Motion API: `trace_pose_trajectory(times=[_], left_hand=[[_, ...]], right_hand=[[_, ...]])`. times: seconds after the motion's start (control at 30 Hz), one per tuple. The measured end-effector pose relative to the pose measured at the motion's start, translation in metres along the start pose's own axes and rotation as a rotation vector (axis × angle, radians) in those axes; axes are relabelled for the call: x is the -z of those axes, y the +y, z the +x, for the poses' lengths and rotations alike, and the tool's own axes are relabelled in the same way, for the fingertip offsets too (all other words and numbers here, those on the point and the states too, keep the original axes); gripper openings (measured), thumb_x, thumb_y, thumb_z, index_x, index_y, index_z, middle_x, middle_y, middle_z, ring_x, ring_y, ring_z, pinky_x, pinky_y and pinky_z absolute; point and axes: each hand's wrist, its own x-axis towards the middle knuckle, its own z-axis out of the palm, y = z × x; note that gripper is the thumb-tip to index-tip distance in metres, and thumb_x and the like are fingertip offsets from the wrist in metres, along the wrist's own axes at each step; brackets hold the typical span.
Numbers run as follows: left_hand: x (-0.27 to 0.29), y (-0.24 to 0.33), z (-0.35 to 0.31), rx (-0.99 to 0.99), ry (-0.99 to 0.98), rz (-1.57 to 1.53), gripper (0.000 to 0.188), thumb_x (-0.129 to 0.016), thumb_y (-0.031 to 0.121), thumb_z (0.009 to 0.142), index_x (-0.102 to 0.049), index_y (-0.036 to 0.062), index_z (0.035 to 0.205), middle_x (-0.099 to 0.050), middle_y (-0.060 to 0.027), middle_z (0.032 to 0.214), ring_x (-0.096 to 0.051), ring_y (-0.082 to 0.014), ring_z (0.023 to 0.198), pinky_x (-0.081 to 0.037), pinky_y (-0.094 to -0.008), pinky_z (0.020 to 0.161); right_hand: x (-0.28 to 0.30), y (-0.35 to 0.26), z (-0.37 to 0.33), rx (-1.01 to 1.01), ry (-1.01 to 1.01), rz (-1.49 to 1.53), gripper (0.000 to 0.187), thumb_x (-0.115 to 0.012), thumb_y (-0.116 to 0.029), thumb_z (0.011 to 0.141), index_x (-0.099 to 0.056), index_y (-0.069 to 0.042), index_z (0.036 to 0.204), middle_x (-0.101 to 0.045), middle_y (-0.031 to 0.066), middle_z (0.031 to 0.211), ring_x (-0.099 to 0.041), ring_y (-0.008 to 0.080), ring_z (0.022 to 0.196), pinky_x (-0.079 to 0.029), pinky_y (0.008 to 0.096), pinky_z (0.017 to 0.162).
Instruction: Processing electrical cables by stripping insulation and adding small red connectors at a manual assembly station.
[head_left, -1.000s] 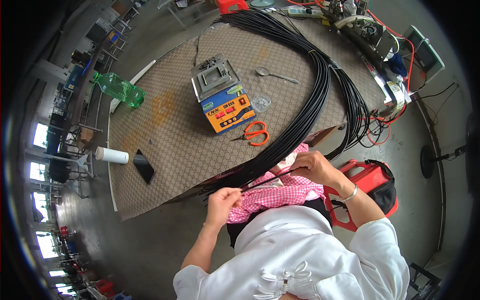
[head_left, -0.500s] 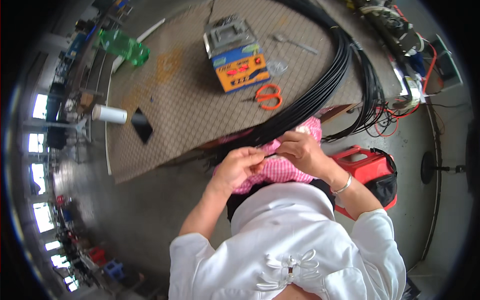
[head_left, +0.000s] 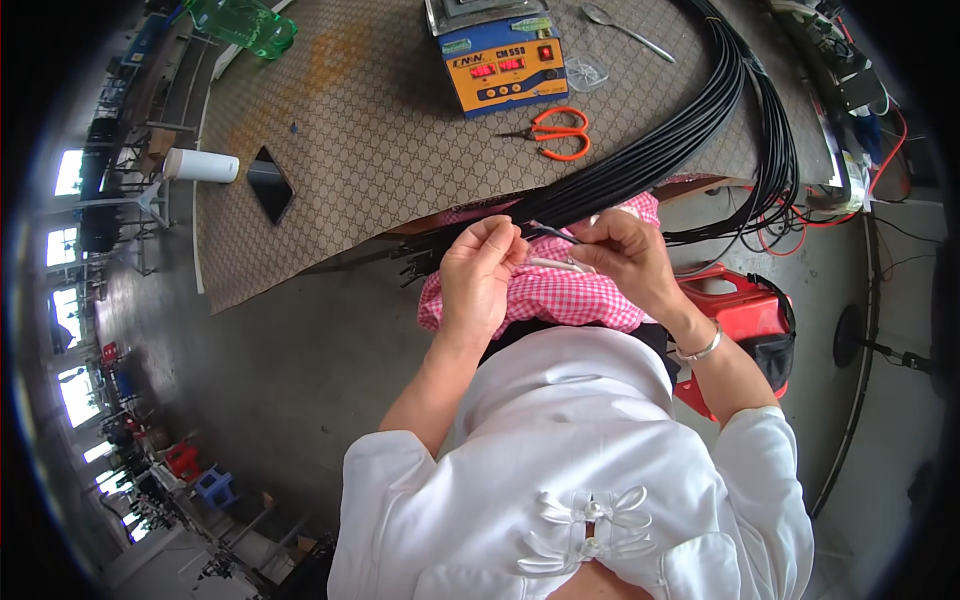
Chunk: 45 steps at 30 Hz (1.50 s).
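Note:
My right hand (head_left: 630, 255) pinches a thin black cable (head_left: 557, 233) near its end, which points toward my left hand. Close beside that end, my left hand (head_left: 482, 268) has thumb and forefinger pressed together; what they hold, if anything, is too small to make out. Both hands are over a pink-and-white checked cloth (head_left: 590, 300) on my lap. Just beyond them, a thick bundle of black cables (head_left: 650, 150) lies curved over the table edge, its loose ends near my left hand. Orange-handled scissors (head_left: 560, 133) rest on the table past the bundle.
On the patterned table (head_left: 380, 130) stand a blue-and-orange electrical unit (head_left: 508, 75) with a metal top, a green bottle (head_left: 245, 25) and a white cup (head_left: 202, 166). A phone (head_left: 270, 185) and a spoon (head_left: 630, 32) lie there too. A red stool (head_left: 735, 310) is at my right.
My hands have drawn apart, and the cable end now shows between them. The view has shifted, so the table things sit higher in it.

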Motion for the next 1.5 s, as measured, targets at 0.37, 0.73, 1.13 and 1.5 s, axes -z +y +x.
trace_pose_trajectory(times=[0.37,0.73,1.13,1.5], left_hand=[[-0.020,-0.008,0.001,-0.068,-0.063,0.187,0.016,-0.059,-0.003,0.079,-0.056,-0.0023,0.094,-0.057,-0.0035,0.081,-0.053,-0.0074,0.070,-0.045,-0.0182,0.066],[-0.004,0.009,0.021,-0.028,-0.277,0.415,0.005,-0.059,0.000,0.080,-0.056,0.0002,0.084,-0.057,-0.0041,0.085,-0.057,-0.0113,0.071,-0.047,-0.0219,0.064],[-0.006,-0.001,0.020,0.269,-0.176,-0.032,0.020,-0.055,0.010,0.086,-0.055,0.0007,0.104,-0.057,-0.0032,0.082,-0.053,-0.0103,0.071,-0.044,-0.0245,0.069],[-0.017,0.011,0.024,-0.055,-0.389,0.259,0.007,-0.061,0.004,0.079,-0.060,0.0008,0.086,-0.056,-0.0047,0.081,-0.050,-0.0078,0.068,-0.041,-0.0201,0.065]], right_hand=[[-0.001,-0.009,0.002,0.158,0.031,-0.302,0.012,-0.070,-0.003,0.069,-0.060,0.001,0.073,-0.053,0.0052,0.067,-0.054,0.0131,0.058,-0.043,0.0263,0.050],[0.005,-0.017,0.006,0.138,-0.064,-0.297,0.012,-0.070,-0.002,0.067,-0.059,0.001,0.073,-0.051,0.0069,0.066,-0.051,0.0183,0.058,-0.040,0.0286,0.050],[0.005,-0.002,0.006,-0.186,-0.036,0.193,0.011,-0.066,-0.008,0.078,-0.059,0.001,0.079,-0.055,0.0005,0.067,-0.047,0.0057,0.057,-0.038,0.0206,0.049],[0.026,-0.011,0.010,-0.685,-0.331,0.787,0.014,-0.058,-0.010,0.083,-0.060,0.004,0.083,-0.054,0.0054,0.063,-0.043,0.0085,0.047,-0.031,0.0190,0.040]])
